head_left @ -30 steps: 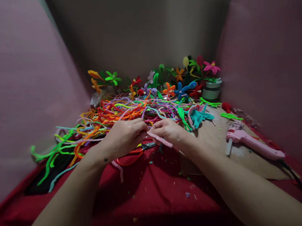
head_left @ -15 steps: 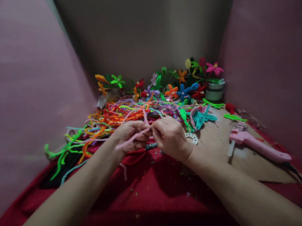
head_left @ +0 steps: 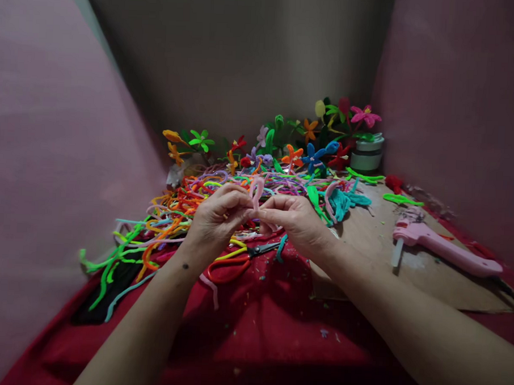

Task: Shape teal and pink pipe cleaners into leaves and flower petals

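Both hands meet over the front of the pile, pinching one pink pipe cleaner (head_left: pixel 257 191) whose upper part stands up as a bent loop. The fingers of my left hand (head_left: pixel 224 212) grip it from the left; the thumb and fingers of my right hand (head_left: pixel 292 218) close on it from the right. Fingertips nearly touch and hide the lower part of the strand. Below them, scissors (head_left: pixel 230 269) with red and yellow handles lie on the red cloth (head_left: pixel 272 323), beside a short teal piece (head_left: pixel 282 248).
A tangled heap of coloured pipe cleaners (head_left: pixel 189 190) spreads behind and left. Fuzzy flowers (head_left: pixel 313 156) and a pale lidded jar (head_left: pixel 366 153) stand at the back. On the right, a pink glue gun (head_left: pixel 448 248) rests on a brown board (head_left: pixel 423 288).
The pink strand has turned from lying slantwise across my left hand to a raised loop between both hands. My left hand has rotated, and more of the scissors shows.
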